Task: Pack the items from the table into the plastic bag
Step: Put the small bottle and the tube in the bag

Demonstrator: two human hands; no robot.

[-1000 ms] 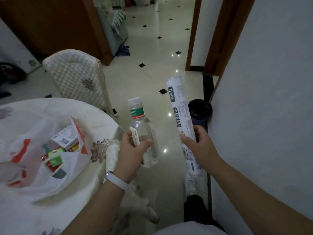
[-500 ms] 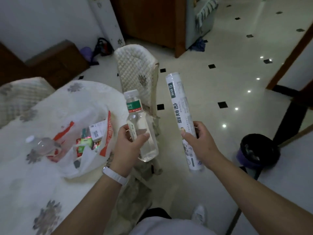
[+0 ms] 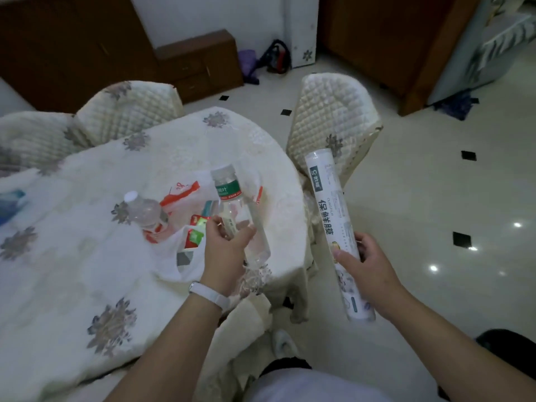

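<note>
My left hand (image 3: 224,250) grips a clear water bottle (image 3: 235,204) with a green label, held upright over the table's right edge, just right of the bag. My right hand (image 3: 368,265) holds a long white roll of cling film (image 3: 330,216) upright, off the table's right side over the floor. The white plastic bag (image 3: 174,253) with red print lies open on the table, with small red and green packets (image 3: 194,233) inside. A second clear bottle (image 3: 143,210) lies on its side at the bag's left mouth.
The round table (image 3: 72,271) has a white flowered cloth. Quilted chairs stand behind it (image 3: 127,108) and at its right (image 3: 333,117). A blue item (image 3: 11,203) lies at the far left edge. Dark wooden cabinets (image 3: 200,62) line the wall.
My view has swung left toward the table. Both hands have moved left with their items; the bottle in my left hand is now over the table edge beside the bag.
</note>
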